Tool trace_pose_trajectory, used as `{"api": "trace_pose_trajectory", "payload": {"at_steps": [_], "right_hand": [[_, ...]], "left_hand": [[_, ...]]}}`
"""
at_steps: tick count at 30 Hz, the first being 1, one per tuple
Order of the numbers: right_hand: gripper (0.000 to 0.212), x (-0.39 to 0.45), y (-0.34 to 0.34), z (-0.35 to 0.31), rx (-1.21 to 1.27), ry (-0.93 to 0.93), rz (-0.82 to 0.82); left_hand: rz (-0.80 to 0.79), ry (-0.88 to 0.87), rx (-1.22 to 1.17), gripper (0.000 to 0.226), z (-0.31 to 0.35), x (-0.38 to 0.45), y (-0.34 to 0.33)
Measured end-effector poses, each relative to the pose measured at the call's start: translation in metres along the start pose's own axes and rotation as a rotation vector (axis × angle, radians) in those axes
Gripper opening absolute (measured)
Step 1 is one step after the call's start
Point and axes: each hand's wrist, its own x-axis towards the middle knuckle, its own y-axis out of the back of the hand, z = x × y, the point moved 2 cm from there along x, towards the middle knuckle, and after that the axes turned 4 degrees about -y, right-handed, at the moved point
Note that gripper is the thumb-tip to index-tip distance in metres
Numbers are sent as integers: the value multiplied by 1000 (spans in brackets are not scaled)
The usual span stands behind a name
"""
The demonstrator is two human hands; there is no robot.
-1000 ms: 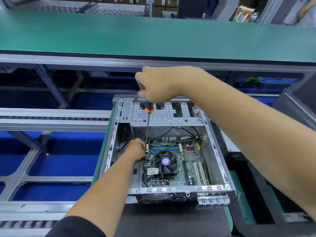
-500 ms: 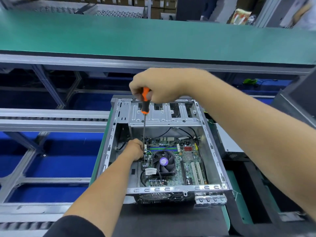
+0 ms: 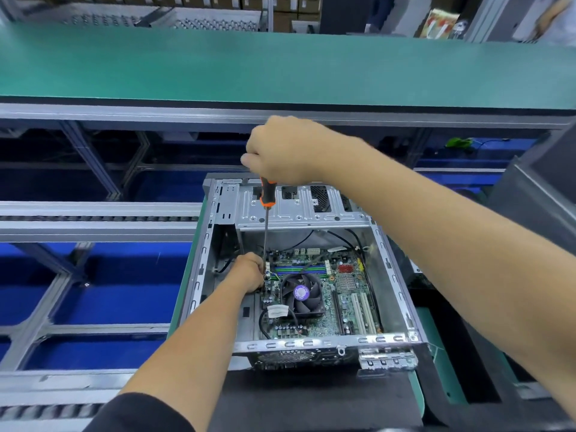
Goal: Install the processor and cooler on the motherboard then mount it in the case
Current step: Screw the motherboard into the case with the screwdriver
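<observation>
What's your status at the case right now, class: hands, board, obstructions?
Right hand grips screwdriver, upright. Left hand steadies its tip at motherboard left edge. Board with cooler fan sits in case. Cables near tip; screw hidden.

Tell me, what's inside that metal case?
Inside the case: a motherboard with a cooler fan. The left hand covers the screwdriver tip.

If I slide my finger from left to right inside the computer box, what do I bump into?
Left hand → screwdriver shaft → cooler fan → white slots → right wall of the case.
</observation>
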Motion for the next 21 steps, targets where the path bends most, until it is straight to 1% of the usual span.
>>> {"api": "trace_pose_trajectory", "payload": {"at_steps": [1, 2, 4, 5, 6, 7, 8, 9, 10, 11, 12, 13, 14, 16, 18, 19, 21], "right_hand": [[33, 0, -3, 0, -9, -22, 0], [29, 0, -4, -1, -9, -9, -32], [10, -4, 1, 2, 73, 53, -160], [12, -7, 5, 2, 126, 91, -209], [19, -10, 9, 2, 151, 136, -227], [22, -10, 11, 1, 148, 175, -195], [18, -10, 10, -1, 121, 184, -133], [7, -9, 8, -3, 79, 167, -68], [12, -7, 4, -4, 12, 123, -2], [25, -6, 2, -6, -77, 61, 43], [32, -6, 0, -5, -147, 8, 63], [34, -6, -1, -4, -184, -7, 53], [30, -6, 0, -1, -180, 5, -9], [8, -9, 2, 5, -18, 85, -181], [26, -13, 8, 4, 75, 207, -245], [25, -13, 8, 2, 62, 239, -203], [9, -13, 4, -5, -95, 221, -72]], "left_hand": [[-4, -1, 13, 29, 0, 0, 0], [-3, -2, 7, 25, -1, 1, 0], [-6, -9, 6, 21, -1, 3, -1], [-9, -10, 16, 20, -1, 2, -2], [-9, -9, 20, 19, -1, 2, -1], [-7, -9, 19, 18, -2, 3, -1], [-2, -11, 15, 19, -1, 3, -2], [2, -13, 12, 20, -2, 3, -2], [10, -11, 2, 23, -3, 3, -2], [19, -11, -9, 28, -4, 3, -3], [24, -16, -14, 34, -4, 4, -3], [29, -20, -8, 36, -4, 4, -4], [34, -19, -3, 37, -4, 4, -4], [35, -17, -20, 37, -5, 5, -5], [37, -1, -70, 38, -7, 9, -6], [42, 9, -95, 38, -9, 10, -7], [47, 15, -129, 39, -10, 12, -9]]}}
